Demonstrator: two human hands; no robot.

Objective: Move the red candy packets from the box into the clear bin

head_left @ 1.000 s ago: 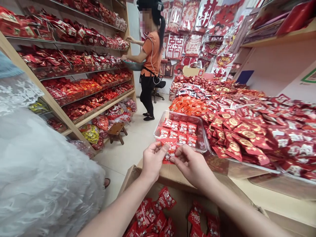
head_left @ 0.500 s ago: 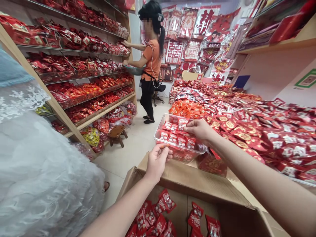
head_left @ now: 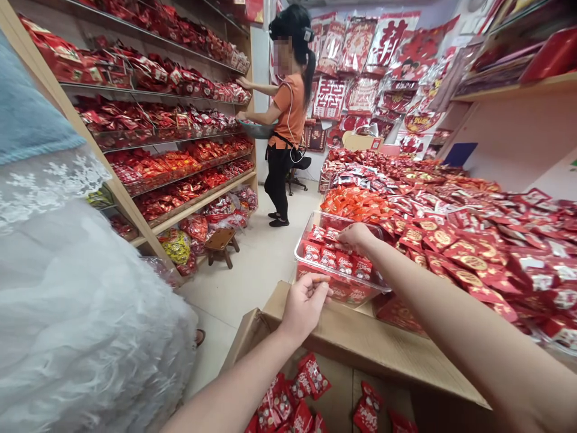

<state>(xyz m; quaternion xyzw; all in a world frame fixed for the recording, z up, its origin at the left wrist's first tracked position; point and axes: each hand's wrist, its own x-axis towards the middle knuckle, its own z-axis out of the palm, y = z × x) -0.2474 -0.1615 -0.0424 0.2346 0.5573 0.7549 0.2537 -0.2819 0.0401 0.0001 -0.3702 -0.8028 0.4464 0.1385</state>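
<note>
A clear plastic box (head_left: 303,255) holds rows of small red candy packets (head_left: 328,257) standing side by side. My right hand (head_left: 358,237) reaches into it from the right, its bent fingers closed on a red candy packet at the back row; the fingertips are partly hidden. Just in front of the box's near rim is my left hand (head_left: 307,304), thumb and fingers pinched together. A bit of red-orange shows at its fingertips, too small to name. Below both arms, an open cardboard box (head_left: 374,346) contains loose red candy packets (head_left: 311,376).
Heaps of red packets (head_left: 455,234) cover the display at right. Shelves (head_left: 180,162) of red packets line the left wall. A co-worker (head_left: 288,120) in an orange top stands there with a basin (head_left: 256,128). A wooden stool (head_left: 222,242) and white lace fabric (head_left: 99,313) are at left.
The whole view has shifted, moving the scene slightly rightward. My right hand has come down lower among the packets in the plastic box. My left hand stays pinched near the front rim.
</note>
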